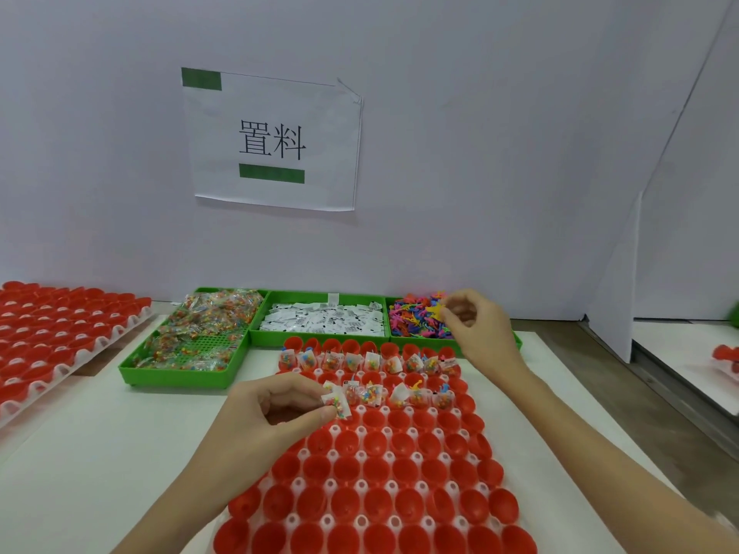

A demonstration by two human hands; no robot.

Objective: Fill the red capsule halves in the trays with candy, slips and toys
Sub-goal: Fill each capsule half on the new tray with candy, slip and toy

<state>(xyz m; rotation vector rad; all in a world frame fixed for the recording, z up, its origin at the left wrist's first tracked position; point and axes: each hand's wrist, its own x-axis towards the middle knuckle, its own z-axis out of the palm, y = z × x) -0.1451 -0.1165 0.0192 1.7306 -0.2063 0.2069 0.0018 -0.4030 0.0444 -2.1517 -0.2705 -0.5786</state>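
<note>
Honestly, the main risk sits w/ the left hand (276,409): it pinches a candy packet (336,402) together w/ what looks like a white slip, low over the left end of the second filled row of the front tray (376,453). The cups are packed tight, so a sloppy drop could land the packet in a neighbour or on the white rim between red capsule halves (400,469). Filled cups just beside it are stuffed proud of their rims (a brushing knuckle could flick one out).

The right hand (474,325) is curled over the toy bin (416,319) at the far right, fingers pinching a small yellow toy (435,310); the toys look tangled, so it may drag extras along & spill them on the bench (100,453).

Candy bin (188,337) & slip bin (320,319) lie beyond the tray, well apart from the left hand. Approx. two rows hold contents; the rest sit empty.
</note>
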